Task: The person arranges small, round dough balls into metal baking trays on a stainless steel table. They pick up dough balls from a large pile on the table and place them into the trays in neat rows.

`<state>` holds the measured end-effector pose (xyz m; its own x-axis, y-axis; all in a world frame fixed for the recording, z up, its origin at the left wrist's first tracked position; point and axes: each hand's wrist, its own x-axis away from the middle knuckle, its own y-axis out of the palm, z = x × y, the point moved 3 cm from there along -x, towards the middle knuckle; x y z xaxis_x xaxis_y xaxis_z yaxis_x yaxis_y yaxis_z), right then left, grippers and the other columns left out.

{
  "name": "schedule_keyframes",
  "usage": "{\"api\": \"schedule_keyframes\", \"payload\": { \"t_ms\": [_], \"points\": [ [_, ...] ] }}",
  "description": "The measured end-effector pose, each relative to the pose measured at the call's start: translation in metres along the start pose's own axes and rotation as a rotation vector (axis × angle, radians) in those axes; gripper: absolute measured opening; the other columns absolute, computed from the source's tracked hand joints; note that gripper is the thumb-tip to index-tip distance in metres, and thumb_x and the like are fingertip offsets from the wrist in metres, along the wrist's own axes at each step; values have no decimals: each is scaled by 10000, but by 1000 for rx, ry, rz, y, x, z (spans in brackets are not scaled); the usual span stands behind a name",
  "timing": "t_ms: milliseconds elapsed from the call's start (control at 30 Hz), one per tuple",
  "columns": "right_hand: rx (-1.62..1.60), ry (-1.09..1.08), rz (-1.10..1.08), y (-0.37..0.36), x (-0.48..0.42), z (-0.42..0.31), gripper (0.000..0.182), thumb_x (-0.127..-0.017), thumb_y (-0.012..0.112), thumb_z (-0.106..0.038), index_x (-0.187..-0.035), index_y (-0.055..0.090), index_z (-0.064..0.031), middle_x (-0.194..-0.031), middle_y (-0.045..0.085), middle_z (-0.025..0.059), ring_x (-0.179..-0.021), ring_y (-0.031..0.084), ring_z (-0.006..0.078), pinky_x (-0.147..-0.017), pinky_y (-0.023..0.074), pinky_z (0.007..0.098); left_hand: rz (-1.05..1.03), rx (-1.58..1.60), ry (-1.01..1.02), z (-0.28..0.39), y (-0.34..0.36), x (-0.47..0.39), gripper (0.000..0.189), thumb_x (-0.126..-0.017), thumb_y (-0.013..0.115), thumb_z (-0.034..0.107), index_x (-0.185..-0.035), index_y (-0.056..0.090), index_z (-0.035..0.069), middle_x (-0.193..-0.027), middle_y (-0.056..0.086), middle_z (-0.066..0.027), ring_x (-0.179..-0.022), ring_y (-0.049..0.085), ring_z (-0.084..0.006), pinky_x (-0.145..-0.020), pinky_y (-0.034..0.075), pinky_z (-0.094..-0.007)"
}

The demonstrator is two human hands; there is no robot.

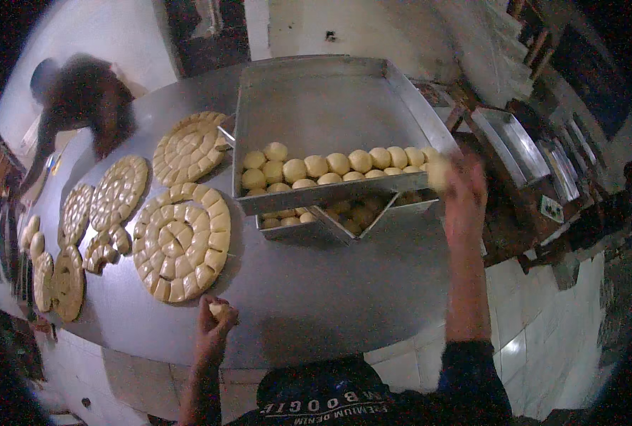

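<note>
My left hand is closed around a small piece of dough near the front edge of the metal table. Just beyond it lies a large round of dough, cut into blocks in a spiral. My right hand, blurred, is at the right front corner of a big metal tray, with a pale dough ball at its fingers. Rows of round dough balls line the tray's near side. Beneath it, more dough balls show in lower trays, partly hidden.
Further cut dough rounds and a partly used one spread over the table's left. Another person leans over the far left edge. Long metal pans sit on a wooden surface to the right. The steel table curves before me.
</note>
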<state>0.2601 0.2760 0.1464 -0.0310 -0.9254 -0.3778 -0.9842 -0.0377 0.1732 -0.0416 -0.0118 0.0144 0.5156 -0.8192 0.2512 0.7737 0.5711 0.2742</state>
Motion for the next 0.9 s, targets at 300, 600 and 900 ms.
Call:
{"api": "schedule_keyframes", "payload": {
  "t_ms": [300,600,900],
  "points": [
    [244,-33,-391,141,-45,12,229,-825,540,-136,-1026,570,-30,-928,604,70,-838,595,183,-749,461,303,-36,74,-27,34,4,1,230,-852,531,141,-1042,431,57,-936,489,-45,-875,479,-144,-773,409,-293],
    [76,754,-852,161,234,46,327,-833,532,-93,-1150,510,-12,-1108,546,124,-1026,520,204,-910,385,321,-605,-305,-405,64,-20,-3,369,-913,436,263,-1173,483,5,-1114,547,-115,-1033,503,-192,-917,378,-314],
    [1468,-93,-310,91,192,137,315,-841,486,-126,-1141,479,-29,-1121,485,157,-1087,415,351,-996,215,484,699,-1229,573,90,-274,-131,358,-794,568,197,-1089,523,-1,-1000,557,-169,-940,528,-332,-824,422,-394]
  ]
}}
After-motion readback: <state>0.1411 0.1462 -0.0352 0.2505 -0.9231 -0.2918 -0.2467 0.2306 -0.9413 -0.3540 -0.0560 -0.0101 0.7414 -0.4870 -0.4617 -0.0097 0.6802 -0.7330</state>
